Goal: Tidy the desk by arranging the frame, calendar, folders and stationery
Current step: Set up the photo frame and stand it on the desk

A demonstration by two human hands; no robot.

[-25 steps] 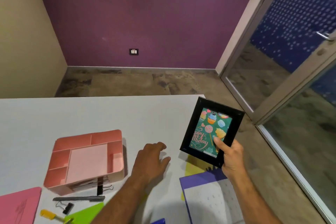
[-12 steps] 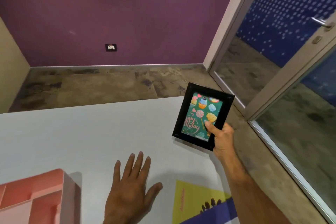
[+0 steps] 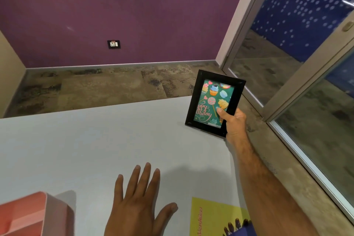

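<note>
You have in view: 1 black picture frame (image 3: 215, 102) | 2 hands, 1 right hand (image 3: 232, 123) and 1 left hand (image 3: 137, 206) | 1 pink organiser tray (image 3: 36, 214) | 1 yellow printed sheet (image 3: 212, 216) | 1 white desk (image 3: 95, 140) | 1 wall socket (image 3: 113, 44)

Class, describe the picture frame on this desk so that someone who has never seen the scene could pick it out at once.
Start at the white desk and go to its far right corner, near the glass door. There the right hand holds a black frame upright by its lower right edge. It alone is dark-bordered, with a green birthday picture of cupcakes and a lollipop.
</note>
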